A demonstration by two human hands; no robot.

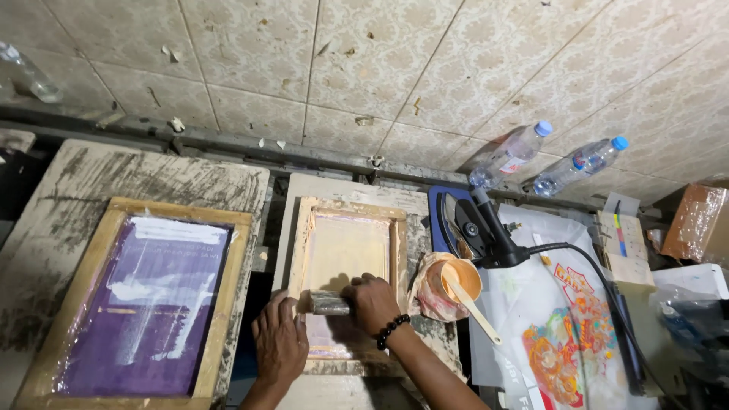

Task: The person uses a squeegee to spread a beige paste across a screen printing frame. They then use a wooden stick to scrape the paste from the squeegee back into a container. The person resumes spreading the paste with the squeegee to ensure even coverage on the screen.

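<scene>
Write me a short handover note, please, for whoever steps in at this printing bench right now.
Right hand: gripping the squeegee on the small wooden screen frame, about mid-screen.
Left hand: flat on the frame's lower left edge, steadying it.
Cup of orange ink with a spoon stands right of the frame; a purple screen lies left.
Done: squeegee is on the mesh.
Left: lower part of the screen is not yet covered, as far as shown.
</scene>
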